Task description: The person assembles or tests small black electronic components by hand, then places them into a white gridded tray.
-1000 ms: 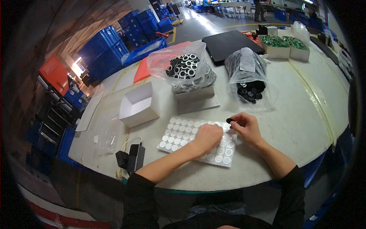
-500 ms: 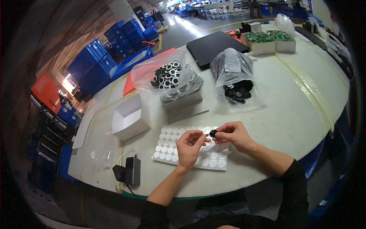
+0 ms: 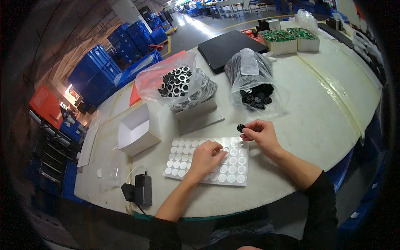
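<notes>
My right hand (image 3: pixel 264 136) pinches a small round black disc (image 3: pixel 241 128) between thumb and fingers, held above the far right corner of a white sheet. That sheet (image 3: pixel 227 173) lies on the table, covered with rows of round white stickers; some on its right part show a ring outline. Over the sheet's middle is my left hand (image 3: pixel 206 157), its fingers curled and thumb against the fingertips. Whatever it may hold is hidden. Beyond my right hand, a clear plastic bag (image 3: pixel 280 109) lies open with many black discs (image 3: pixel 257 99) inside.
Another clear bag (image 3: pixel 146 83) full of black-and-silver rings (image 3: pixel 180 85) stands behind a grey metal block (image 3: pixel 199 118). An open white box (image 3: pixel 139 130) and a black power adapter (image 3: pixel 143 189) are at left. Farther back are a black flat case (image 3: pixel 227 48) and boxes of green parts (image 3: pixel 284 47).
My hands have parted. The right one has moved up and away with the black disc, while the left has settled lower over the stickers. The whole view has shifted slightly.
</notes>
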{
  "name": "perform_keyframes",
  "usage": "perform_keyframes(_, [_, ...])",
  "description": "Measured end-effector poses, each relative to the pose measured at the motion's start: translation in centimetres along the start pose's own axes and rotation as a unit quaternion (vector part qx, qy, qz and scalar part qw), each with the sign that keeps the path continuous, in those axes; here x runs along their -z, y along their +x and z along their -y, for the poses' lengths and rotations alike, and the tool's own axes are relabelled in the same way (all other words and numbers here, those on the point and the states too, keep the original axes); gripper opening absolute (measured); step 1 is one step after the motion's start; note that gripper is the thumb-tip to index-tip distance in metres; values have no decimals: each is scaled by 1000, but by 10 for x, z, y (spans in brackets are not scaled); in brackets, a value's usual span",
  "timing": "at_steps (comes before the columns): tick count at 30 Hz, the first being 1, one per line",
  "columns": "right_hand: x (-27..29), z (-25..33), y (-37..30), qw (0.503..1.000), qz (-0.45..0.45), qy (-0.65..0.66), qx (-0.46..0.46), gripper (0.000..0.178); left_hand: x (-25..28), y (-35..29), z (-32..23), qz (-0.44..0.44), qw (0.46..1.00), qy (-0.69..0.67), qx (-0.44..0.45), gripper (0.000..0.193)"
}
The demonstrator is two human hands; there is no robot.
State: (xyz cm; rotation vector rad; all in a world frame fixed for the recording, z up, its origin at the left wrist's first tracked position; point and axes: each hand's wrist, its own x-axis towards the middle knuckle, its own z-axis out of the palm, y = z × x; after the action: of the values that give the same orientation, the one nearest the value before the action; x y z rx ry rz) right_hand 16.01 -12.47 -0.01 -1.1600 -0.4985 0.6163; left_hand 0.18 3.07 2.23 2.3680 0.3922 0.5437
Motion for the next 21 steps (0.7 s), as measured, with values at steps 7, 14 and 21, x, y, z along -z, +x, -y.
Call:
perform_keyframes(7, [-3,-9,-3,999,47,5,-4,17,-13,10,-2,106,931,295,-188,17])
perform_keyframes(14, [-4,-6,-6,998,50,-10,-29,17,0,5,-13,85,972,-117,186,8])
perform_keyframes(21, [-14,-5,-16,993,86,1,-77,19,-8,-17,-15,-74,935,-341,61,10])
